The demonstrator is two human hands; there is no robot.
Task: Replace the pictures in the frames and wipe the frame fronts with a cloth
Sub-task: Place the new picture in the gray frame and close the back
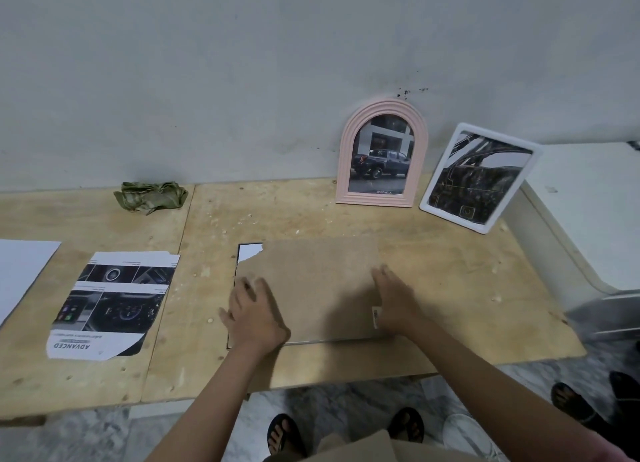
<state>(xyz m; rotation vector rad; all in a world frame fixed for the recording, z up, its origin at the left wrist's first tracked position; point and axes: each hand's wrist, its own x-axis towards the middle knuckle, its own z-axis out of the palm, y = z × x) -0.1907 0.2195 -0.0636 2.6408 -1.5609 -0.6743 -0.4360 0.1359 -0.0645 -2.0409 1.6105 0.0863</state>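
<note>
Brown fibreboard, the backing board (311,288) of a frame laid face down, is seen at the middle of the plywood tabletop (450,288). Its far left corner is broken off, and white paper (250,252) is exposed there inside the dark frame edge (231,309). The left hand (254,314) is laid on the board's left edge with its fingers spread and loosely bent; the right hand (394,300) is rested on the board's right edge, fingers extended; nothing is gripped by either. A small label (376,317) is seen beside the right wrist. A torn printed car picture (114,304) is laid flat to the left, and a white sheet (20,271) lies at the left border. A crumpled green cloth (150,197) sits by the wall. A pink arched frame (382,153) holding a truck photo and a white rectangular frame (479,179) are leaned upright at the back right.
</note>
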